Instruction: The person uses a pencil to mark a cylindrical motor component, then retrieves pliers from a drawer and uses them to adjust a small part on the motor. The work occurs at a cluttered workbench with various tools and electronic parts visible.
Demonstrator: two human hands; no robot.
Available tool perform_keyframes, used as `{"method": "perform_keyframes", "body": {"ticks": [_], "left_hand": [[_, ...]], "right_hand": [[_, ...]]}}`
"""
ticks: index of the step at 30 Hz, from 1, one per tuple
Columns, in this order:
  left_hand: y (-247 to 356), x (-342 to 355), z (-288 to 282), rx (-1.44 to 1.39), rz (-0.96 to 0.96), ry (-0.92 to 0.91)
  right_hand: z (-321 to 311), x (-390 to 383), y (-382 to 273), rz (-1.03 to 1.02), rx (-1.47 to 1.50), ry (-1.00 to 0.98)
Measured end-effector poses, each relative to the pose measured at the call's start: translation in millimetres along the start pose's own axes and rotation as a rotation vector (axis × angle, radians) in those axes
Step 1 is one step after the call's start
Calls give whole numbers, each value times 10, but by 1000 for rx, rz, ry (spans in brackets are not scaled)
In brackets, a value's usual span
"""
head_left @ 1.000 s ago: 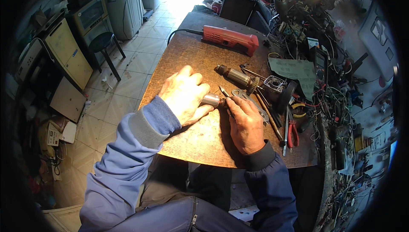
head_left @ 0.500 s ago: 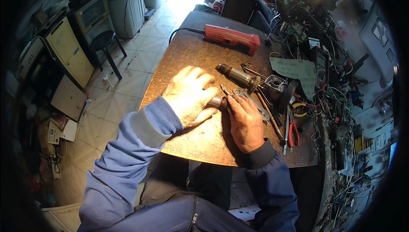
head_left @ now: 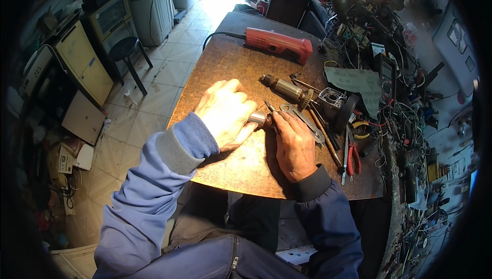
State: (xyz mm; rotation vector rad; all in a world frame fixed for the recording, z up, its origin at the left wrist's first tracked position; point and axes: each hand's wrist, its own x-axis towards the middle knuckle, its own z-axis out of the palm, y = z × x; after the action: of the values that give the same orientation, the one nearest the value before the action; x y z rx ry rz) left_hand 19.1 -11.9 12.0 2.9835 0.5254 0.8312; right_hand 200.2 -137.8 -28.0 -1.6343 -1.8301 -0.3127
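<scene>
A small motor armature (head_left: 261, 119) with a shiny metal core and copper windings lies low over the wooden table, between my hands. My left hand (head_left: 228, 115) is closed around its left end and hides that part. The fingers of my right hand (head_left: 295, 145) are closed at its right end, which they cover. A slim pointed tool (head_left: 269, 106) juts out by my right fingertips; whether they hold it, I cannot make out. Beyond lies a larger armature (head_left: 287, 90) with a gear at one end, next to a metal gear housing (head_left: 331, 99).
On the table (head_left: 225, 176), a red power tool body (head_left: 279, 44) with a cord lies at the far side. Red-handled pliers (head_left: 353, 158), a flat spanner (head_left: 307, 125) and thin rods are right of my hand. Tangled wires and parts (head_left: 410, 140) crowd the right edge. A black stool (head_left: 125, 51) stands left.
My left hand has shifted slightly and its fingers have rolled at the small armature, showing a bit more of its metal core. My right hand stays nearly in place.
</scene>
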Motion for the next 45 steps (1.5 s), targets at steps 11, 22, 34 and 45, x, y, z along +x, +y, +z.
{"method": "perform_keyframes", "body": {"ticks": [11,22,34,45], "left_hand": [[0,6,28,23,-24,-16],[-7,-9,37,23,-32,-5],[-18,-14,51,-1,-27,9],[-22,-2,26,-40,-18,-8]], "right_hand": [[6,-11,28,58,109,6],[-66,15,21,115,332,-20],[-412,73,108,245,728,-346],[-299,428,417,127,596,-409]]}}
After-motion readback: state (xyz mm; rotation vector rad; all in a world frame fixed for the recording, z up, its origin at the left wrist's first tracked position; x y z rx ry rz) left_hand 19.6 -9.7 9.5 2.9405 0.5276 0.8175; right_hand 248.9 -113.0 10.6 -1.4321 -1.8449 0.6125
